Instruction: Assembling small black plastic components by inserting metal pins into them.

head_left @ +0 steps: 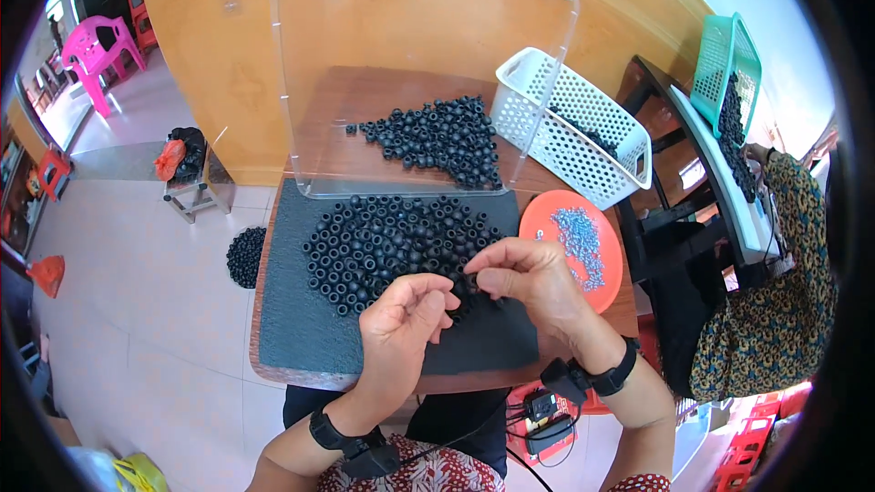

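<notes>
Both my hands are over the heap of small round black hollow caps [387, 241] on a dark grey mat [305, 333]. My left hand [406, 319] is curled, its thumb and fingertips pressed together; whatever lies between them is too small to make out. Close beside it on the right, my right hand [533, 282] pinches with thumb and forefinger above the heap's right edge. A dark bit shows at those fingertips, but I cannot tell whether it is held or lies behind. The right hand partly covers an orange plate [544, 205] of tiny silvery metal pieces [581, 241].
Behind the mat stands a clear plastic bin [301, 189], with more black caps [442, 141] beyond its near edge. A white perforated basket [538, 141] sits at the back right. Farther right, a person in a patterned garment [766, 319] works by a green basket [706, 73]. Cables hang below the table.
</notes>
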Action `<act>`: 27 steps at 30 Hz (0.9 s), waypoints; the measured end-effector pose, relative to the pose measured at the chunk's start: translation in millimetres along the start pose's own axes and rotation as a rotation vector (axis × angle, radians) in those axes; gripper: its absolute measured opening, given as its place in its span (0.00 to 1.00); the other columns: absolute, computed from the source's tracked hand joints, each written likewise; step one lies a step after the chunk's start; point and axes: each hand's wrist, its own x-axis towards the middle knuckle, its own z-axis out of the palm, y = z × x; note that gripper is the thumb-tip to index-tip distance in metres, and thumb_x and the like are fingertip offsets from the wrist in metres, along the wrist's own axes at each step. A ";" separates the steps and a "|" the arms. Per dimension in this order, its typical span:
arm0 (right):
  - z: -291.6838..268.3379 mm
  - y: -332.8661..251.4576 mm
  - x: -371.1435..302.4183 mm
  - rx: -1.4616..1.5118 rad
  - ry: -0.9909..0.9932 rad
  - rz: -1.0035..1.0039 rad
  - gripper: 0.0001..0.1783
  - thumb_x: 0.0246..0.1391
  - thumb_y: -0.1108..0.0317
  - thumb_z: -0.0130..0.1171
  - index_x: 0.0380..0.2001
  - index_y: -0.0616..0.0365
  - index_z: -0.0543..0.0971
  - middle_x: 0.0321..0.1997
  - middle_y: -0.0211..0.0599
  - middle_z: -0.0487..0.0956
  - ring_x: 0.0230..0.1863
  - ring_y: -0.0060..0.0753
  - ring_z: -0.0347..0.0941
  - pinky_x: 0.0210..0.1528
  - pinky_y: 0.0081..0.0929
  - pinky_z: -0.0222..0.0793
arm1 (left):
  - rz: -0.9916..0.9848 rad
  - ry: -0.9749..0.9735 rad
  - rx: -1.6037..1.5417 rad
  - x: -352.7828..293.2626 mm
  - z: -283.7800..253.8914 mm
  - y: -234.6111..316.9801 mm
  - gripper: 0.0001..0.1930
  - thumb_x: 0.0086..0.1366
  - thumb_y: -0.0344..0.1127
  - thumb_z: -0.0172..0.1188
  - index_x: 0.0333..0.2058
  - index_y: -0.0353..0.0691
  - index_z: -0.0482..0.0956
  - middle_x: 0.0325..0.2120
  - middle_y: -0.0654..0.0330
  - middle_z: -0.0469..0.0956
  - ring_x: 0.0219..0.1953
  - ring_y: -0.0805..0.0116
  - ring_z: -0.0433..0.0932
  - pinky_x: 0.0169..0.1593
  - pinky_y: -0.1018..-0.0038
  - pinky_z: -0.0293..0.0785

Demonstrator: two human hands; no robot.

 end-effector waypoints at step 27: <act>-3.7 28.4 -60.7 0.229 0.079 0.087 0.09 0.49 0.72 0.62 0.33 0.65 0.76 0.30 0.30 0.76 0.30 0.16 0.70 0.32 0.15 0.66 | 0.349 -0.221 0.733 -9.1 21.0 -14.9 0.08 0.54 0.22 0.59 0.35 0.34 0.78 0.26 0.62 0.72 0.28 0.74 0.71 0.32 0.78 0.68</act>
